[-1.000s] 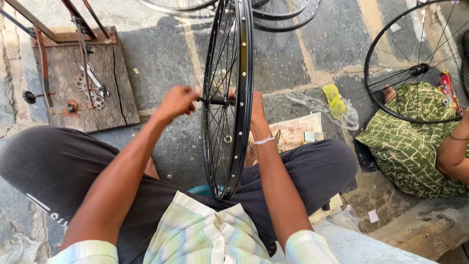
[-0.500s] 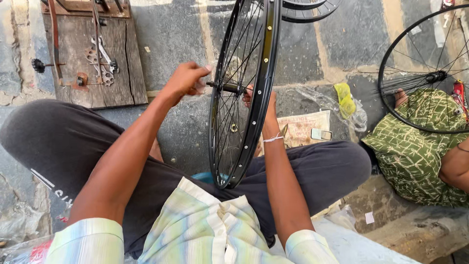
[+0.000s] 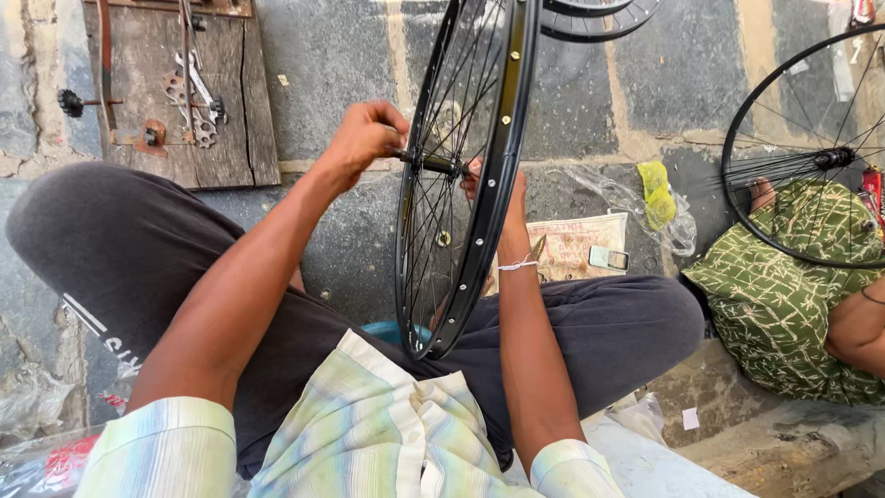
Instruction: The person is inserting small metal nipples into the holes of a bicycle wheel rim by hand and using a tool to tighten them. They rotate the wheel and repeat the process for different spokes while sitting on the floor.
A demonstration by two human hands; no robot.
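Note:
A black bicycle wheel rim [image 3: 493, 184] with thin spokes stands upright between my knees, its lower edge resting near my lap. My left hand [image 3: 364, 138] grips the left end of the hub axle [image 3: 433, 164] at the wheel's centre. My right hand [image 3: 498, 189] is on the far side of the wheel at the hub, mostly hidden behind the rim and spokes; a white band circles its wrist. I sit cross-legged in dark trousers on a stone floor.
A wooden board [image 3: 198, 101] with spanners and metal tools lies at the upper left. A second spoked wheel [image 3: 811, 157] is held by a person in green patterned cloth [image 3: 793, 295] at the right. Paper, a small box and a plastic bag [image 3: 659, 198] lie ahead.
The view has shifted, so the wheel now sits higher and more to the right in frame. My left hand stays on the axle end, with its fingers turned slightly.

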